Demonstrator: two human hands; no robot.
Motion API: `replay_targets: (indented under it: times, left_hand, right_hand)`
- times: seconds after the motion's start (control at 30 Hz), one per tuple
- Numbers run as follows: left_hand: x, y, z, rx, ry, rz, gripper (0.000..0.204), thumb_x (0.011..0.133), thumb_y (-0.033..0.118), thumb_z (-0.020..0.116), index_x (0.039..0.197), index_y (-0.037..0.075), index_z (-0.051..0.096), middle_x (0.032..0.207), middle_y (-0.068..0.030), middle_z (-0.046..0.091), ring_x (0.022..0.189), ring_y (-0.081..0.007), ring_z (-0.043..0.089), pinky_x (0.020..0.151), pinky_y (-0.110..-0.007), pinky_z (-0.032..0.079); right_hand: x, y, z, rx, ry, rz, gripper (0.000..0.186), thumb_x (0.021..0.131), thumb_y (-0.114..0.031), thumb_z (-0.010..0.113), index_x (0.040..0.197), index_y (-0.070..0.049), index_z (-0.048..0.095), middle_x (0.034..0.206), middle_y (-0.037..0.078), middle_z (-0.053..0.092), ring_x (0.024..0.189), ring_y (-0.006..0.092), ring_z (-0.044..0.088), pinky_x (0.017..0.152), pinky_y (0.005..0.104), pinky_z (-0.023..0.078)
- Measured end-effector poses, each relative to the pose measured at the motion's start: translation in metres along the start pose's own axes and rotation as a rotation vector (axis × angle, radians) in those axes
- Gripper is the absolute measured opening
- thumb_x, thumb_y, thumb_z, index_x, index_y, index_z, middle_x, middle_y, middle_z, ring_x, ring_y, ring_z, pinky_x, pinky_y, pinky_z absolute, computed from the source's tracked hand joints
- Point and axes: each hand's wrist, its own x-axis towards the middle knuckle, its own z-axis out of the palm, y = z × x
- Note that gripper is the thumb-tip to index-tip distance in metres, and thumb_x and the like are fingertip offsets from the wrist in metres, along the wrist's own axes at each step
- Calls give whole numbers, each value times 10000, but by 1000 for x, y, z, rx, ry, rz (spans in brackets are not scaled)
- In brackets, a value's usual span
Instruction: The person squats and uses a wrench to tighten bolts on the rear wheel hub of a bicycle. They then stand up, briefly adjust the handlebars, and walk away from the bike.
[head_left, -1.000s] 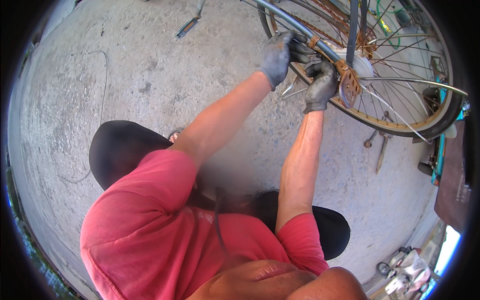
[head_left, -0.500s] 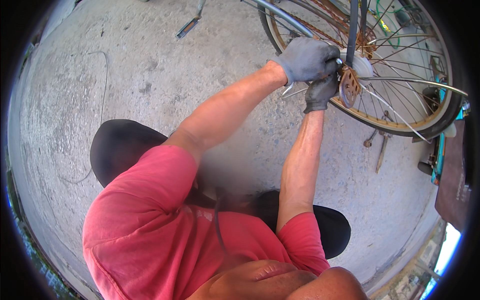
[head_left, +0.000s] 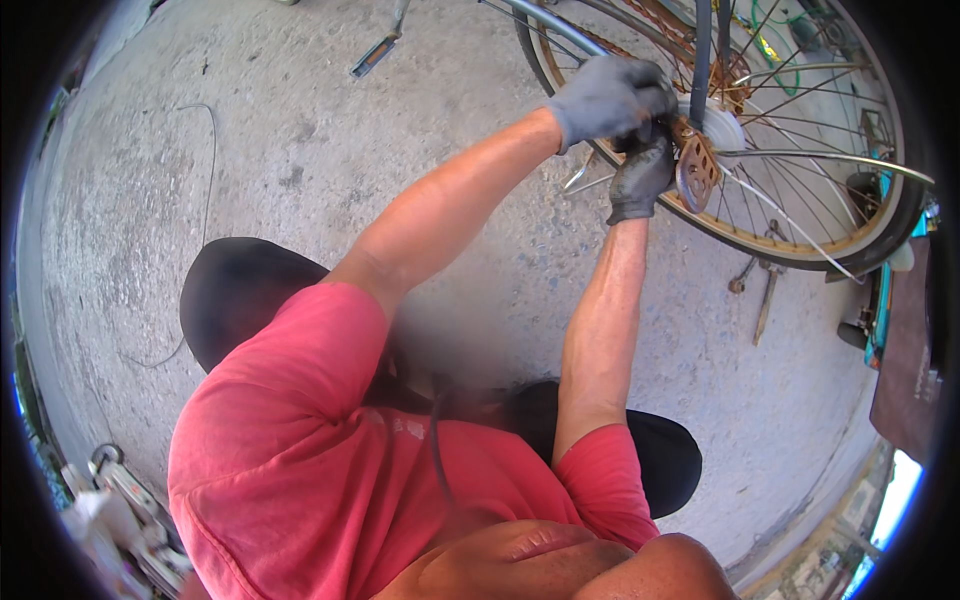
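Observation:
My left hand [head_left: 612, 98], in a grey work glove, is closed with its fingers curled beside the bicycle's rear hub. Its fingertips are slightly blurred, and what they hold is hidden. Just below it, my right hand [head_left: 643, 178], in a darker, stained glove, is closed too, its fingers partly covered by the left; I cannot make out what is in it. Both touch or nearly touch a rusty metal plate with holes [head_left: 697, 174] at the wheel's axle. Behind the plate sit a pale translucent disc [head_left: 722, 131] and the spoked wheel [head_left: 800, 262].
A pedal on its crank [head_left: 376, 56] shows at the top. Tools [head_left: 766, 305] lie on the concrete floor [head_left: 300, 150] below the wheel. A thin wire [head_left: 212, 160] curves across the left side. Whitish clutter [head_left: 110, 530] stands at lower left, a brown panel [head_left: 905, 370] at right.
My left hand has shifted slightly left and up, and a shiny metal piece at its fingertips no longer shows. My right hand has barely moved. Whitish clutter has come into view at lower left.

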Motion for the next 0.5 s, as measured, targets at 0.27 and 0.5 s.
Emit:
replay_targets:
  times: [0.27, 0.5]
  left_hand:
    - [-9, -11, -4, -349, 325, -197, 285, 963, 274, 588, 929, 10, 690, 690, -67, 679, 595, -145, 649, 554, -279, 525]
    - [-31, -95, 9, -758, 255, -203, 271, 887, 185, 685, 1076, 32, 564, 953, -66, 618, 832, -203, 624, 735, -374, 541]
  right_hand:
    - [3, 6, -7, -153, 60, -84, 229, 919, -176, 458, 772, -60, 590, 671, 46, 561, 621, 143, 533, 621, 269, 414]
    - [-8, -13, 6, -39, 68, 2, 206, 879, -153, 501, 687, -93, 546, 638, 16, 541, 622, 125, 509, 643, 275, 403]
